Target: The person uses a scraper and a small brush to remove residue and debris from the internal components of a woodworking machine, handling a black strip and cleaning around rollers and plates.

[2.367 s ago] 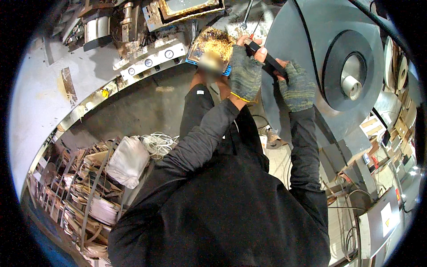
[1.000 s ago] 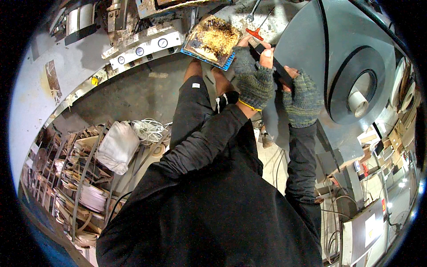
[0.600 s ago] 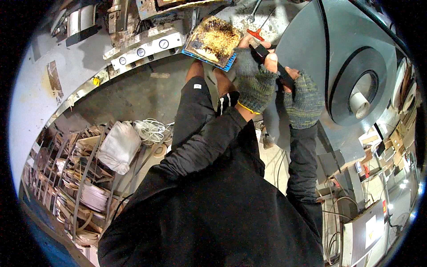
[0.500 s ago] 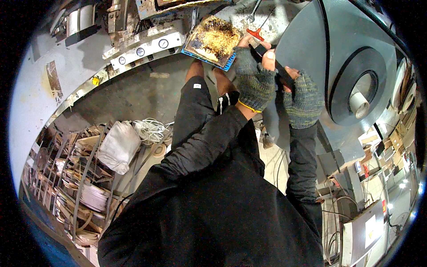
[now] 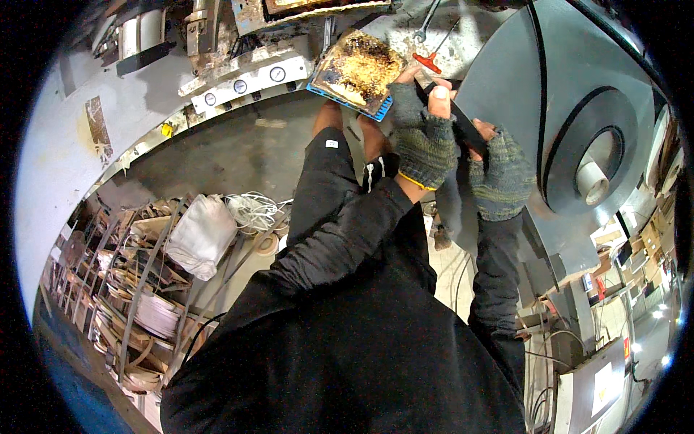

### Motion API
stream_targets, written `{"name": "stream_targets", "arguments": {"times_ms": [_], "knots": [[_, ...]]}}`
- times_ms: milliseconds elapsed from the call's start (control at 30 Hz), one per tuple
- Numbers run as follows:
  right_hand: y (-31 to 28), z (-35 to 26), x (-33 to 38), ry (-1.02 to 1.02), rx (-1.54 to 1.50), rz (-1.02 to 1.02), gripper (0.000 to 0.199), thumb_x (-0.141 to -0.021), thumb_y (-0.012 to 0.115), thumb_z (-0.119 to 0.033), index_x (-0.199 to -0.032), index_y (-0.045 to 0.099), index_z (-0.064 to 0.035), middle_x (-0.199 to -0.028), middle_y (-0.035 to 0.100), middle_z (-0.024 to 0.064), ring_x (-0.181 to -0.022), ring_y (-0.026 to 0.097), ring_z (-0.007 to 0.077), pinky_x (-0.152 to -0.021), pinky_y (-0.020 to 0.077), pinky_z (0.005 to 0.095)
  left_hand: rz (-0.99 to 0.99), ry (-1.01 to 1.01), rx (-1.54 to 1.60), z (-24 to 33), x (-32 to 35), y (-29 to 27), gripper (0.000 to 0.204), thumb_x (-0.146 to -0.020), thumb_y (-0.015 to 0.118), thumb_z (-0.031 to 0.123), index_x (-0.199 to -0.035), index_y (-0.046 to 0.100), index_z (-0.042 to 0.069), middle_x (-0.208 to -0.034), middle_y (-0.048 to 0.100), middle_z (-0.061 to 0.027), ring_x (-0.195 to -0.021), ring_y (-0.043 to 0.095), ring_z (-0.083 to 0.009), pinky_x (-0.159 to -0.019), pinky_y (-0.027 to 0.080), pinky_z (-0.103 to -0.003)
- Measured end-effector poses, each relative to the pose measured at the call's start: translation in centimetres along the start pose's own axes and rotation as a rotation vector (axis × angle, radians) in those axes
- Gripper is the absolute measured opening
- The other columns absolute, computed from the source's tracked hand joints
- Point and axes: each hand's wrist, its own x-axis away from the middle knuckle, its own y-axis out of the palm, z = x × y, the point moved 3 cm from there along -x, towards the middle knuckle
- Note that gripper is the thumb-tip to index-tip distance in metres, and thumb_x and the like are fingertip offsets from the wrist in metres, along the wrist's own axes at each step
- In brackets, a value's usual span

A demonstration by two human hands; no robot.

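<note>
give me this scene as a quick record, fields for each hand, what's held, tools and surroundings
left hand: fingerless knit glove, thumb and fingers gripping the strip
right hand: matching glove, fingertips on the strip's nearer end
held: black strip, slanting between both hands
tools: red-handled tool and wrench, lying beyond the left hand
left of hands: blue-edged block, top crusted yellow and brown
right: large grey disc
far left: panel with three round gauges
lower left: white bag, coiled white cable
</note>
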Motion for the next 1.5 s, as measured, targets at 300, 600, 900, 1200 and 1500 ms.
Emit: {"name": "stream_targets", "arguments": {"times_ms": [300,600,900,1200,1500], "knots": [[-0.2,0.3,0.8,-0.015,-0.017,0.065,0.035,-0.097,0.069,-0.023,-0.132,0.070,-0.0174,-0.117,0.075,0.0106,-0.102,0.072,0.0336,-0.089,0.0579,0.0438,0.055,-0.147,-0.097,-8.2,-0.9,-13.9,0.035,-0.112,0.052,0.029,-0.135,0.053,0.003,-0.114,0.069,-0.0127,-0.102,0.071,-0.0235,-0.091,0.057,-0.037],[0.0,0.1,0.6,-0.061,-0.023,0.076,0.032,-0.098,0.070,-0.025,-0.128,0.072,-0.0157,-0.111,0.076,0.0100,-0.100,0.073,0.0316,-0.085,0.0584,0.0431,0.443,-0.890,0.460,-23.2,-6.4,-24.8,0.041,-0.109,0.047,0.047,-0.130,0.061,0.015,-0.108,0.062,-0.0054,-0.094,0.060,-0.0242,-0.084,0.053,-0.046],[-0.3,-0.9,0.5,-0.015,0.004,0.040,0.033,-0.090,0.077,-0.018,-0.122,0.075,-0.0137,-0.108,0.076,0.0120,-0.093,0.074,0.0337,-0.082,0.0578,0.0404,0.112,-0.851,0.520,-21.9,-7.6,-25.1,0.057,-0.101,0.061,0.054,-0.141,0.057,0.014,-0.137,0.064,-0.0102,-0.114,0.065,-0.0301,-0.088,0.058,-0.046],[-0.3,-0.7,0.4,-0.090,0.029,0.028,0.034,-0.093,0.072,-0.018,-0.127,0.071,-0.0141,-0.111,0.076,0.0095,-0.096,0.072,0.0315,-0.084,0.0563,0.0423,-0.262,-0.061,-0.045,-22.9,-11.2,-20.8,0.051,-0.111,0.042,0.051,-0.142,0.057,0.013,-0.133,0.067,-0.0054,-0.108,0.065,-0.0239,-0.096,0.057,-0.039],[-0.4,-0.5,0.6,-0.062,-0.034,0.067,0.031,-0.095,0.070,-0.020,-0.126,0.072,-0.0158,-0.116,0.075,0.0078,-0.101,0.072,0.0333,-0.085,0.0567,0.0437,-0.034,-0.881,0.356,-11.5,-9.2,-18.2,0.043,-0.109,0.047,0.059,-0.110,0.059,0.018,-0.076,0.051,0.0007,-0.050,0.044,-0.0123,-0.050,0.042,-0.035]]}}
